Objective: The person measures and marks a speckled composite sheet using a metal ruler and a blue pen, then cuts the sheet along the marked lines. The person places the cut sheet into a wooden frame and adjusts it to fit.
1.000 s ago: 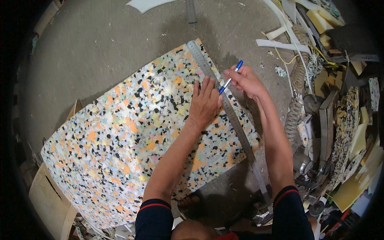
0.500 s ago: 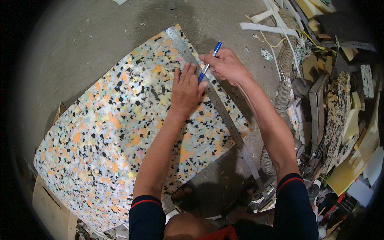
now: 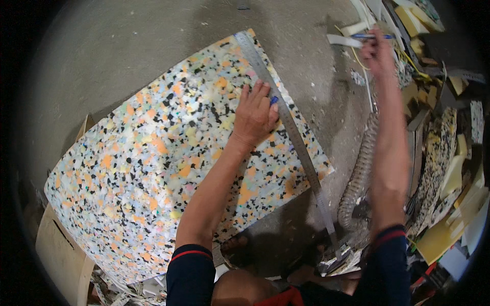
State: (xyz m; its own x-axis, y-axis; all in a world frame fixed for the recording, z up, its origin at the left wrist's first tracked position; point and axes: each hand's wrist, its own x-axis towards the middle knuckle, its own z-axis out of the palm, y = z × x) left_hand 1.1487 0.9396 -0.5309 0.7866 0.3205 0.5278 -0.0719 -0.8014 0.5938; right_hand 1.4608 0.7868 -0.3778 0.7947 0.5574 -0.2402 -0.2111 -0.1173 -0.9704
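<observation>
Left of the steel ruler [image 3: 303, 153], the left hand [image 3: 253, 115] is resting on speckled foam [image 3: 143, 168], pinching a blue cap [image 3: 274, 100]; right of it, the right hand [image 3: 378, 56] is gripping a pen [image 3: 363, 36].

Rests the left hand [image 3: 255, 115] on the speckled foam sheet [image 3: 143, 148], beside the long metal ruler [image 3: 301, 148], with a small blue cap [image 3: 274, 100] held by the thumb. Grips, apparently, a blue pen [image 3: 363, 36] in the blurred right hand [image 3: 378, 53], near white strips [image 3: 343, 40].
</observation>
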